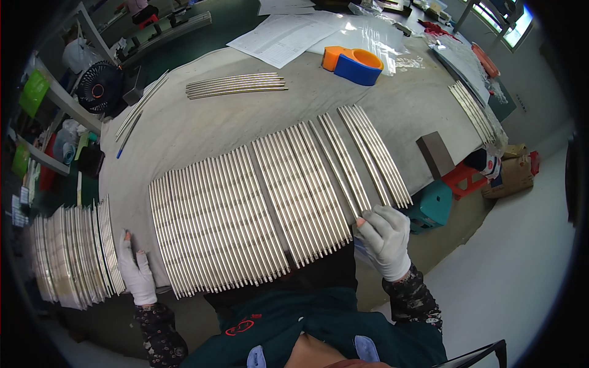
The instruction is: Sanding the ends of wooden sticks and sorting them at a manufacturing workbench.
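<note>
A person stands at a grey table (202,132) with many long, thin metal strips (245,208) lying side by side in a wide fan. The strips fill the near part of the table, from left to right.

The right hand (385,238), in a white glove, is at the near end of one strip on the right side of the fan. Its fingers pinch that end. The left hand (135,273), also gloved, rests at the near left, between the fan and another pile of strips (73,254). Its fingers look mostly straight and hold nothing.

The strips look shiny and smooth, so they may slip. They look stiff but thin, so a long one may sag or wobble if held only by its tip. Their edges could be sharp. Holding one nearer the middle, or with both hands, looks safer.
</note>
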A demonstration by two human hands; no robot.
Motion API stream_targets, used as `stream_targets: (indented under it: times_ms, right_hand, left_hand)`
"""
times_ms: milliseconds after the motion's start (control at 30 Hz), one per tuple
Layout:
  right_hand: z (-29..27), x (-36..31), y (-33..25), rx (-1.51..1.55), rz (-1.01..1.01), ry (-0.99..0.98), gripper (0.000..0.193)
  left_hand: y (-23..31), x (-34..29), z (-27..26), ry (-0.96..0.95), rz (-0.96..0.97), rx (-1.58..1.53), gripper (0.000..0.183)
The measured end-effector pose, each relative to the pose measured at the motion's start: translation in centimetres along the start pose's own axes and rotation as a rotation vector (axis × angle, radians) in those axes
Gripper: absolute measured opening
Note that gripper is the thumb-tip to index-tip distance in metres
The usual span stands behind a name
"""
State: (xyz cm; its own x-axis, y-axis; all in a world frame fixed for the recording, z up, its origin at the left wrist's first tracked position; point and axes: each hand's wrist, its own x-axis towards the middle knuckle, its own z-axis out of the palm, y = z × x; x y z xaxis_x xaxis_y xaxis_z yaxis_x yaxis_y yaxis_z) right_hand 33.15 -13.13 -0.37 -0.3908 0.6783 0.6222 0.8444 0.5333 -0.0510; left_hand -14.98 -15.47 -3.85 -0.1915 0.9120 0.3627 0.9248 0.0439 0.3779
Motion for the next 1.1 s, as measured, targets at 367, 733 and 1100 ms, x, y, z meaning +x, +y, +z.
stream_targets:
  times_ms: [367, 733, 1100]
  right_hand:
    - [-2.3, 4.5, 3.5, 0.850, 0.882, 0.501, 0.021]
    - [10.4, 17.6, 4.2, 1.502, 0.974, 0.011, 0.023]
    - [13.5, 19.7, 5.6, 1.060, 0.996, -0.311, 0.036]
  left_hand:
    - [1.6, -0.4, -0.2, 0.048, 0.058, 0.093, 0.052]
    - [2.5, -0.6, -0.7, 0.036, 0.000, 0.069, 0.054]
    - [3.0, -0.8, -1.1, -0.012, -0.035, 0.106, 0.055]
